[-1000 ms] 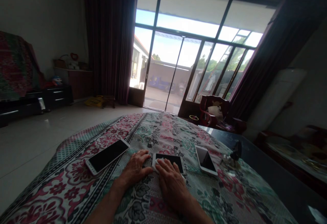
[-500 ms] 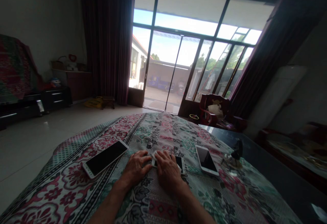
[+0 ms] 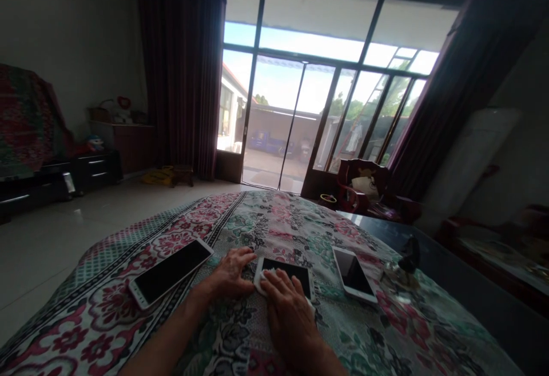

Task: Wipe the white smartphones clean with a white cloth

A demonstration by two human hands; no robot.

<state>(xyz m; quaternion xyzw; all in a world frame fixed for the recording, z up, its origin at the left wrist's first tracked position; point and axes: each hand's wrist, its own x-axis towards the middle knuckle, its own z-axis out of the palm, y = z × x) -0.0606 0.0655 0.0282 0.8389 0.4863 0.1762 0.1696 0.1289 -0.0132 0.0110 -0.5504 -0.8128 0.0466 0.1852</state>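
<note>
A white phone with a dark screen lies crosswise on the flowered cloth. My right hand presses a white wipe flat against its screen, fingers stretched forward. At the phone's left end is my left hand, fingers apart and thumb close to the phone's edge, holding nothing. A larger white phone lies slanted to the left of my hands. Another white phone rests to the right, its screen up.
A clear glass-like object with a dark top stands at the right. Beyond are a dark table, a red wooden chair and glass doors. Black drawers stand at the left.
My right hand has slid nearer to me with the wipe, uncovering more of the middle phone's screen. My left hand's fingers have lifted and spread slightly. The view has shifted a little.
</note>
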